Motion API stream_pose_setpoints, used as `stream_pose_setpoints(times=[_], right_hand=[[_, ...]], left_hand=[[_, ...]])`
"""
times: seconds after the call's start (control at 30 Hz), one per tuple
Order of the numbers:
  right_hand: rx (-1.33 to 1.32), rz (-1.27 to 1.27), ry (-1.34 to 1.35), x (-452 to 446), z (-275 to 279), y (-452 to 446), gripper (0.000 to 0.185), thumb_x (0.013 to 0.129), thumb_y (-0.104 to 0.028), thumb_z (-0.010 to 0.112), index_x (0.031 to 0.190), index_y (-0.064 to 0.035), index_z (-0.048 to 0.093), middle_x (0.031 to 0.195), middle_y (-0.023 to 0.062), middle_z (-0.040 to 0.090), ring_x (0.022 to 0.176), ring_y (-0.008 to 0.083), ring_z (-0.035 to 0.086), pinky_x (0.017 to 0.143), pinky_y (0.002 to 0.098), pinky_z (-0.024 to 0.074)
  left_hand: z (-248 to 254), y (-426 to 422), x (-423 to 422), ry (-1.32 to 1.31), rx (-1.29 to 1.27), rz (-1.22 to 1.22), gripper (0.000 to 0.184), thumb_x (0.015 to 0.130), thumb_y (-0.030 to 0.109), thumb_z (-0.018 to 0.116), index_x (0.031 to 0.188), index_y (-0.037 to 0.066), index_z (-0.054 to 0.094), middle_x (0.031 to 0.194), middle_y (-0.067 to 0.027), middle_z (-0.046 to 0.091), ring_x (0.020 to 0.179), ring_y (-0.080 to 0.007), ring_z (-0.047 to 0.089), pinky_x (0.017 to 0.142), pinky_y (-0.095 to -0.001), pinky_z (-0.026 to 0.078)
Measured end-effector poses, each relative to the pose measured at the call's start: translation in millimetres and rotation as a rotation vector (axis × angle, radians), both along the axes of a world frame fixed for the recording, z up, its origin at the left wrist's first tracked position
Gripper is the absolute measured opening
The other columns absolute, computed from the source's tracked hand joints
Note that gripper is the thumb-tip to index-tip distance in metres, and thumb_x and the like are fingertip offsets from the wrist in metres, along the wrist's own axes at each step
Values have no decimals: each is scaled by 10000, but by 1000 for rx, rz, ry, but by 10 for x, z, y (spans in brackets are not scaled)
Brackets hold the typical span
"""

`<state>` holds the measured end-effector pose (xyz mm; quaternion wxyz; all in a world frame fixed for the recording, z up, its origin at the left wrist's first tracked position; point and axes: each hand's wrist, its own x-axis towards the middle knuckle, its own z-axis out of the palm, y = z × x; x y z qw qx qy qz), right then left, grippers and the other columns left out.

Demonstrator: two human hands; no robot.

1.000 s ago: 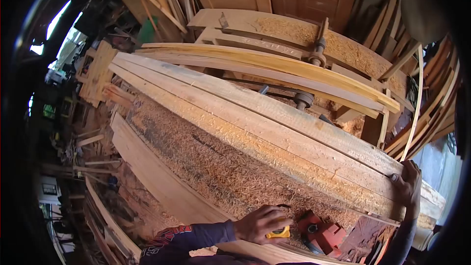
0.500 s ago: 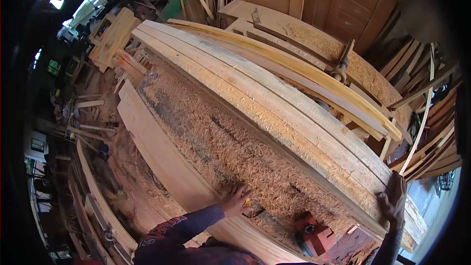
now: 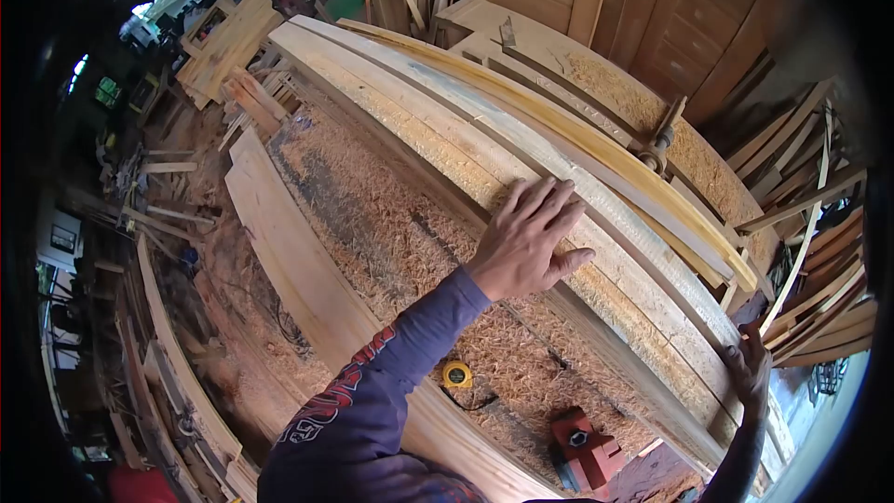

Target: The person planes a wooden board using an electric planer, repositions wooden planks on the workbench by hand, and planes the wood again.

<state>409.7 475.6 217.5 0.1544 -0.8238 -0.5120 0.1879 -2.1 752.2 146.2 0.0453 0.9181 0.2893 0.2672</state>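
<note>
Long pale wooden planks (image 3: 419,126) lie side by side across the bench, with a dark gap between the nearer and farther ones. My left hand (image 3: 533,240) rests over the nearer planks near mid-length, fingers stretched forward and thumb out. At the right end, my right hand (image 3: 748,368) is wrapped round the farther plank's end; its fingertips are partly hidden. A yellow tape measure (image 3: 456,374) lies in the shavings below my left forearm. Closer to me is a red tool (image 3: 585,449) with a round dark knob.
Wood shavings (image 3: 372,233) cover the bench. A wide curved board (image 3: 307,261) runs along its near side. Beyond the planks are a yellowish curved timber (image 3: 596,154) and a clamp (image 3: 659,142). Curved strips (image 3: 829,289) are stacked at the right.
My left hand has left the tape measure in the shavings and moved up and right onto the planks. The gap between planks looks wider. My right hand stays at the plank end.
</note>
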Motion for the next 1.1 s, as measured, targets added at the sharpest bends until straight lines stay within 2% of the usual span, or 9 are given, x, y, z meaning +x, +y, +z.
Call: stream_pose_setpoints(times=[0.23,0.27,0.33,0.37,0.43,0.7,0.77,0.93,1.1], right_hand=[[-93,175,-169,723,-264,278,486,1015,-448,552,1024,31,635,756,220,610,685,429,578,677,469,445],[257,252,-333,777,-483,289,413,1042,-361,558,957,36,632,780,241,602,692,445,554,670,484,437],[-112,143,-164,860,-376,633,345,1033,-296,614,874,10,634,806,228,620,761,451,559,719,514,434],[209,255,-351,1078,-771,655,390,1027,-314,615,815,12,631,742,232,586,757,450,565,711,504,427],[-130,141,-314,741,-485,1191,454,1012,-373,620,800,28,649,725,250,595,775,452,578,732,517,437],[-157,335,-294,1088,-1332,1607,411,989,-400,657,932,7,679,817,215,648,773,413,607,704,513,477],[140,426,-465,1345,-1749,1585,374,989,-369,665,964,4,669,794,179,620,756,404,614,680,505,480],[-165,279,-189,1349,-2108,1590,494,1037,-479,543,1064,7,623,892,248,676,875,449,653,799,545,496],[-471,353,-215,1038,-2046,1590,574,1024,-528,540,920,22,667,854,286,680,875,479,665,795,544,513]], left_hand=[[112,-31,-11,70,-6,-9,693,1013,612,466,1455,87,562,1558,-189,475,1457,-414,411,1194,-631,258],[132,-32,-13,63,-19,-1,682,1008,596,487,1460,91,560,1560,-184,477,1453,-415,416,1192,-633,259],[135,-29,-14,61,-27,6,644,995,548,533,1459,103,572,1550,-172,497,1440,-419,439,1188,-624,264],[135,-27,-13,77,-33,-10,644,995,548,533,1459,103,572,1550,-172,497,1440,-419,439,1188,-624,264],[155,-25,5,80,-19,10,616,996,531,534,1427,97,606,1530,-174,523,1435,-408,454,1195,-602,262],[226,-10,34,140,-61,23,632,1009,551,481,1393,76,644,1495,-170,564,1413,-418,485,1195,-580,265],[209,-3,48,142,-53,22,656,1011,571,455,1370,62,661,1470,-176,585,1405,-426,494,1192,-581,268],[207,-28,46,180,-64,46,712,1021,597,397,1348,25,667,1442,-201,601,1408,-436,487,1192,-588,267],[167,-40,80,130,-55,70,698,1003,603,417,1333,51,688,1428,-176,621,1393,-423,510,1202,-591,258]])
